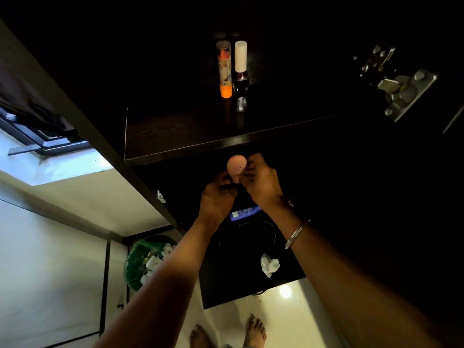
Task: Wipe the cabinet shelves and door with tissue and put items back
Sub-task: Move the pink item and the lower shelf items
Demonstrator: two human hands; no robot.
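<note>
Both grips, left hand (218, 194) and right hand (261, 179), pinch the pink bottle (236, 167); best stand it upright beside the tubes (224, 69) on the shelf (226, 144).

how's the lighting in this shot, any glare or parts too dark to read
Head view: the dark wooden cabinet shelf interior is underexposed, its back wall lost in black; the orange-capped tube and white-capped dark bottle catch light. A round lamp glare sits on the glossy white floor. Wide-angle bending curves the cabinet edges. Both hands holding the round pink object are dim.
</note>
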